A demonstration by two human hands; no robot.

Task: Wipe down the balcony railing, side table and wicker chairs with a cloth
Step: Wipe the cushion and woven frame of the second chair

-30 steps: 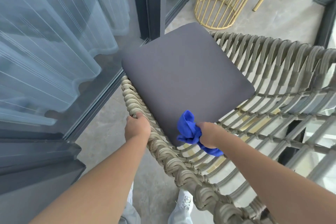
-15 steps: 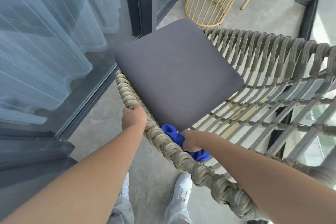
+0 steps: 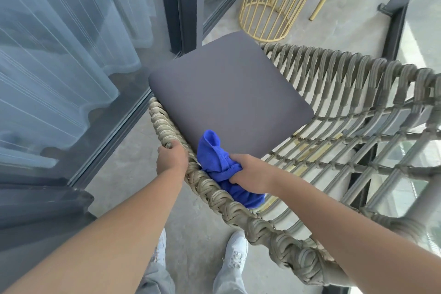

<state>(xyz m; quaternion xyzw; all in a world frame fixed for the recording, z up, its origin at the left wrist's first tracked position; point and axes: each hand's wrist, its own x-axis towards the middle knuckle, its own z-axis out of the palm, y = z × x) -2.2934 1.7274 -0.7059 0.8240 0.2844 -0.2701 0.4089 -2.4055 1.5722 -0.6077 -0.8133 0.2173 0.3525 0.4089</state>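
Observation:
A grey-green wicker chair (image 3: 353, 112) with a dark grey seat cushion (image 3: 226, 93) fills the middle of the view. My left hand (image 3: 170, 159) grips its braided rim on the near left side. My right hand (image 3: 250, 173) holds a bunched blue cloth (image 3: 218, 157) inside the chair, against the inner side of the rim just below the cushion's near edge. Part of the cloth hangs down past my palm.
A gold wire side table (image 3: 269, 5) stands on the concrete floor beyond the chair. Glass sliding doors (image 3: 71, 55) with sheer curtains run along the left. A dark railing post (image 3: 396, 28) and glass panel are at the right. My white shoes (image 3: 235, 253) are below the rim.
My right hand dipped with the cloth down behind the rim half a second ago, then came back up beside the cushion's near edge. My left hand kept its grip on the rim.

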